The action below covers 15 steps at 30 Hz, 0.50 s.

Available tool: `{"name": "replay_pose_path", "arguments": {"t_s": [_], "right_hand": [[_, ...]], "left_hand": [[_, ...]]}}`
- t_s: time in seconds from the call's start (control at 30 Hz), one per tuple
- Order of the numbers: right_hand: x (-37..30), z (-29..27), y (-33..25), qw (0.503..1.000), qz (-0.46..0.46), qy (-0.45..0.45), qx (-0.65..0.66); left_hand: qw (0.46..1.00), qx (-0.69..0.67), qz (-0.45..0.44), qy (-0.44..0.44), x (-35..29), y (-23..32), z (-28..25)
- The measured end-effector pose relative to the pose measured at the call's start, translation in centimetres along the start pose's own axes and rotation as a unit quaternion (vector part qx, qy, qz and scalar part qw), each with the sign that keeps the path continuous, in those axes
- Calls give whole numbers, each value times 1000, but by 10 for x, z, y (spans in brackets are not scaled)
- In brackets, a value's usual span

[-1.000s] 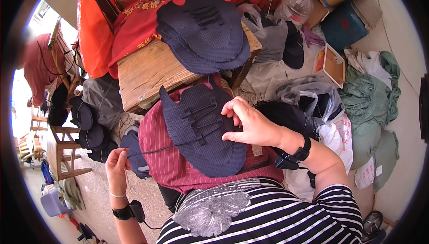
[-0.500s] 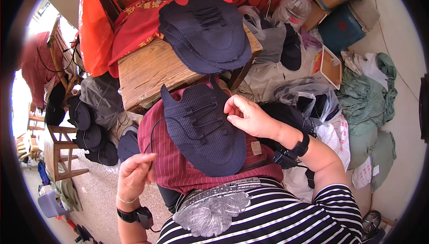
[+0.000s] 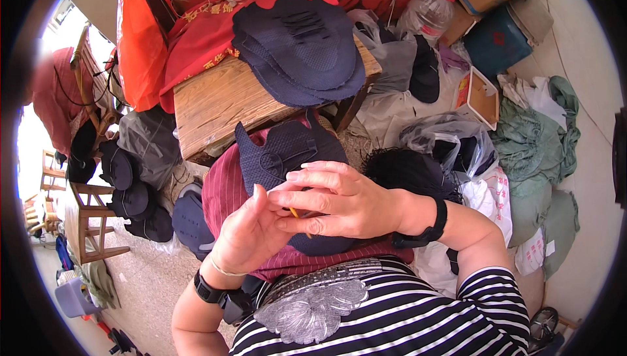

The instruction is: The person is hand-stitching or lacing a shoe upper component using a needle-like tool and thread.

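Observation:
A navy knit shoe upper (image 3: 271, 144) with a black lace lies across the maroon pinstriped cloth (image 3: 222, 189) on my lap. My left hand (image 3: 251, 232) is raised above its lower part, palm turned inward and thumb stretched up; the right hand partly covers its fingers. Crossing over it, my right hand (image 3: 330, 202) has its fingers extended and slightly apart. Between the fingers shows a small yellow bit (image 3: 294, 212), too small to name. Both hands hide the middle of the upper and most of its lacing.
Ahead, a wooden stool (image 3: 219, 108) bears a stack of navy uppers (image 3: 300, 49) beside a red cloth (image 3: 196, 39). To the left are a wooden chair frame (image 3: 88, 219) and several dark pieces (image 3: 134, 199). Plastic bags (image 3: 450, 134), black cords (image 3: 405, 170) and green cloth (image 3: 535, 140) lie right.
My left hand has risen and moved right, and my right hand has moved left and down, so they now meet over the upper. The lace end beside my left hand is now out of sight.

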State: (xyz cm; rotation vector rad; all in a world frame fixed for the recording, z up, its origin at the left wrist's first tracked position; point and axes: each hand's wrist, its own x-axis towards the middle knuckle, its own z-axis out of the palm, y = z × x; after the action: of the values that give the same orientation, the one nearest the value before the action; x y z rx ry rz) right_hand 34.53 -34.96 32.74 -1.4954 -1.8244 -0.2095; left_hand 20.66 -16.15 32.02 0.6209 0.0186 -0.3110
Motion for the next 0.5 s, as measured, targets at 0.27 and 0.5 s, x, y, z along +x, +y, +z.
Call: {"name": "replay_pose_path", "arguments": {"t_s": [0.27,0.5], "right_hand": [[0,9,5,998,-23,6,64],[7,-3,-1,971,90,-5,221]], "left_hand": [[987,-153,-44,-26,-6,-11,-13],[989,-112,-92,-19,-8,-10,-4]]}}
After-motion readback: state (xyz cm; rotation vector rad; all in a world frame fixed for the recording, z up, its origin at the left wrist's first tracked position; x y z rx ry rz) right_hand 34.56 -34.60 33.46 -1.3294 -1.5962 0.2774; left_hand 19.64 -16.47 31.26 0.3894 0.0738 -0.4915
